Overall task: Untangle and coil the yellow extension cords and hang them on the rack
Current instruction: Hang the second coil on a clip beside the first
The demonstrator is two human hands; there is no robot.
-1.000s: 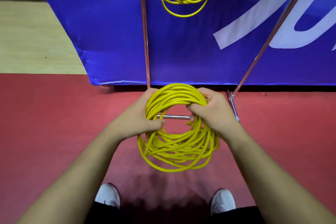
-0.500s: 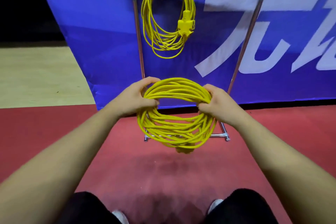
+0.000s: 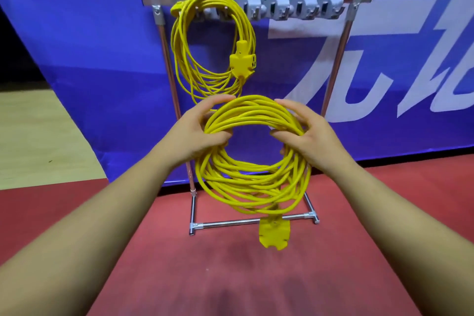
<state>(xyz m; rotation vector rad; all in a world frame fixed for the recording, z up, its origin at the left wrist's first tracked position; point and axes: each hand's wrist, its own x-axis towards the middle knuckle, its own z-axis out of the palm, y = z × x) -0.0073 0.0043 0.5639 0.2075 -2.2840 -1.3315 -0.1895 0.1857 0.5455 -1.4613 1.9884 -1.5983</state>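
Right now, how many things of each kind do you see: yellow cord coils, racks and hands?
Yellow cord coils: 2, the hung coil and the held coil
Racks: 1, the rack
Hands: 2, the left hand and the right hand
Total: 5

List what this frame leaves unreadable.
Head view only.
- Which hook bears the hung cord: its loops cover that end of the hook strip.
- Held cord: plug end hidden among the loops.
- Its socket block: blurred, outlets unreadable.
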